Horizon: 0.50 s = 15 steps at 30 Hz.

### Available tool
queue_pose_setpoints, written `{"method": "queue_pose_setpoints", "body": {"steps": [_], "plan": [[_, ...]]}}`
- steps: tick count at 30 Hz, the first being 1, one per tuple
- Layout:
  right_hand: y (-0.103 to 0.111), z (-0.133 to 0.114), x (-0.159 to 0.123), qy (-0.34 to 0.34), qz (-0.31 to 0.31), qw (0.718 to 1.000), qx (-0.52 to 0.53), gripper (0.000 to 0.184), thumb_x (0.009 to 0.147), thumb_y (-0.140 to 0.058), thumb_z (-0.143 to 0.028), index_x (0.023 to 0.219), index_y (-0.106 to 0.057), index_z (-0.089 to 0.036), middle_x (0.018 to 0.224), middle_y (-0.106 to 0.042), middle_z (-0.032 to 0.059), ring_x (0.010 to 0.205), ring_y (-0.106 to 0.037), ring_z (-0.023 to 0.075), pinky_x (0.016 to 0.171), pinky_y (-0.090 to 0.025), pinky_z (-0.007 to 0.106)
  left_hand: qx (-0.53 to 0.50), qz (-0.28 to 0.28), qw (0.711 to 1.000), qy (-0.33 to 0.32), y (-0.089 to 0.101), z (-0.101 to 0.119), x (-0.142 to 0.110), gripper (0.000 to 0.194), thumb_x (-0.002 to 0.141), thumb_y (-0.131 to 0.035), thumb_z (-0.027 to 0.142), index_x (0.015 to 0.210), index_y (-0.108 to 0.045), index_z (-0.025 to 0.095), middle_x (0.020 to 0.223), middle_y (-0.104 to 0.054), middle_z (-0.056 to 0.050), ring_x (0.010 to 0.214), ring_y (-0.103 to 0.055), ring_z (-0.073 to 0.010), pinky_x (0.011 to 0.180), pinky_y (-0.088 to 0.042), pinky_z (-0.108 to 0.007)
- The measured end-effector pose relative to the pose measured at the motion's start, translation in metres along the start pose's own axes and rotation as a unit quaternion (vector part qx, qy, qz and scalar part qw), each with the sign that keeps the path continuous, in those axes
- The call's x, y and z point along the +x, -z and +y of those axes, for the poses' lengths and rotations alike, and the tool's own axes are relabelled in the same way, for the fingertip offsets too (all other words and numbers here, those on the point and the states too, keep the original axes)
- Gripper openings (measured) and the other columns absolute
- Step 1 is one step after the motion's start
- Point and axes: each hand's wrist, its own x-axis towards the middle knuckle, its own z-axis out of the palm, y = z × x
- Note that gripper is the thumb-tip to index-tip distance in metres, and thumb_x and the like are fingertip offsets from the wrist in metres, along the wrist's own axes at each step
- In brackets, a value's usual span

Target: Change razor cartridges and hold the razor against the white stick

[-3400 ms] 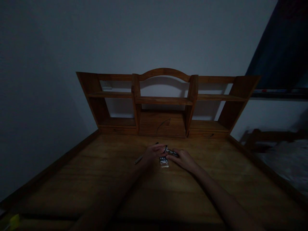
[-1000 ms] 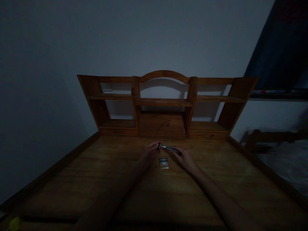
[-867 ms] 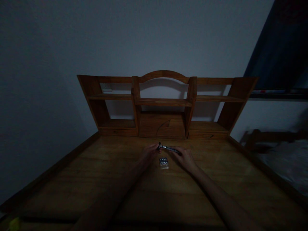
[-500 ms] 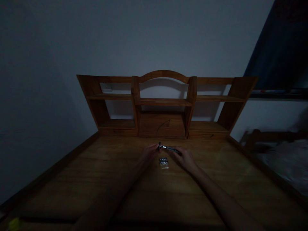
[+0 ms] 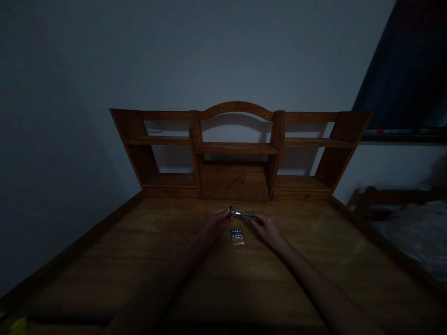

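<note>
A razor (image 5: 237, 213) with a silver neck and dark handle is held between both hands, nearly level, above the middle of the wooden desk. My left hand (image 5: 218, 218) is closed around its dark head at the left end. The fingers of my right hand (image 5: 268, 227) are wrapped round the handle's other end. Just below the razor, on the desk, lies a small clear pack (image 5: 237, 236) with a dark insert and several silvery shapes, probably blade cartridges. Dim light hides finer detail of the razor head.
A wooden shelf unit (image 5: 237, 148) stands along the desk's back edge, against the wall. Raised rims (image 5: 380, 243) border the desk (image 5: 167, 260). A small yellow thing (image 5: 19, 325) shows at the lower left corner. Pale cloth (image 5: 415, 232) lies beyond the right rim.
The view has shifted very slightly. Both hands keep their hold on the razor, and the pack stays in place on the desk.
</note>
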Motion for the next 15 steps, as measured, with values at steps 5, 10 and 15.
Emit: {"method": "queue_pose_setpoints", "body": {"steps": [5,10,15], "plan": [[-0.0004,-0.0011,0.0006,0.002,0.006,1.000,0.006,0.026,0.090,-0.055,-0.027,0.113,-0.068,-0.027,0.109,-0.071,0.0027,0.098,-0.068,0.0211,0.088,-0.053,0.034,0.020,0.002,1.000,-0.014,0.0024,-0.0023,0.0005,0.027,0.071,-0.076,0.039,0.083,-0.074,0.014,0.087,-0.069,-0.008,0.077,-0.060,-0.0156,0.074,-0.047,-0.024],[0.0002,-0.0029,0.0006,0.003,0.012,1.000,0.013,0.026,0.090,-0.055,-0.027,0.112,-0.068,-0.026,0.108,-0.072,0.0031,0.096,-0.068,0.0211,0.087,-0.053,0.034,-0.010,-0.007,1.000,-0.008,0.0057,-0.0078,0.0047,0.027,0.071,-0.076,0.037,0.084,-0.074,0.015,0.088,-0.069,-0.007,0.078,-0.061,-0.0154,0.075,-0.049,-0.026],[0.0020,-0.0047,0.0008,-0.001,0.003,1.000,0.004,0.026,0.091,-0.054,-0.029,0.113,-0.068,-0.026,0.108,-0.072,0.0040,0.097,-0.068,0.0220,0.087,-0.054,0.035,-0.039,-0.006,0.999,0.009,0.0055,-0.0091,0.0069,0.026,0.069,-0.079,0.035,0.084,-0.073,0.015,0.087,-0.068,-0.006,0.077,-0.062,-0.0145,0.077,-0.049,-0.025]]}}
